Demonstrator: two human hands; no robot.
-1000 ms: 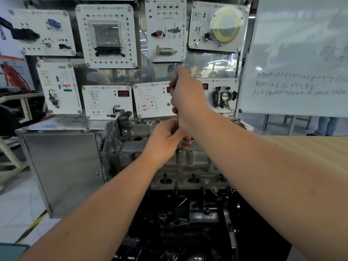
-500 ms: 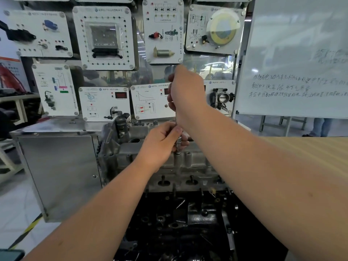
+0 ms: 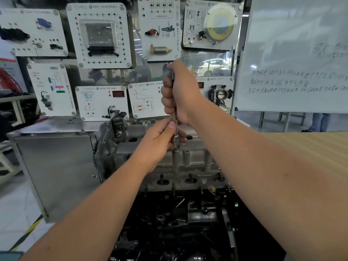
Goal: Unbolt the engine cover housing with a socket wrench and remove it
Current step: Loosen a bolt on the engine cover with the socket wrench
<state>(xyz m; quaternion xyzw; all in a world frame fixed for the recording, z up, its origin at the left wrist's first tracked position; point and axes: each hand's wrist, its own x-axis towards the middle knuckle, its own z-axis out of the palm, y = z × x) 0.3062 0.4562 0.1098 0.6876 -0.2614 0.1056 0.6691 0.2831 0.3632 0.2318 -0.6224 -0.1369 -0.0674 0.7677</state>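
A grey cast-metal engine cover housing (image 3: 192, 159) sits on top of the dark engine block (image 3: 188, 223) in the middle of the view. A slim steel socket wrench (image 3: 175, 129) stands upright over a bolt (image 3: 176, 151) on the housing's top edge. My right hand (image 3: 178, 93) grips the wrench's upper handle in a fist. My left hand (image 3: 160, 140) pinches the lower shaft just above the socket. The socket tip sits on the bolt head.
A steel cabinet (image 3: 56, 166) stands to the left of the engine. Behind it hang several white training panels (image 3: 99, 34) with parts. A whiteboard (image 3: 297, 53) stands at the right, above a wooden tabletop (image 3: 310, 147). Yellow-black floor tape (image 3: 28, 232) runs at the lower left.
My left hand has slid slightly up the shaft, so the socket and bolt now show below it. My right hand keeps its grip on the handle.
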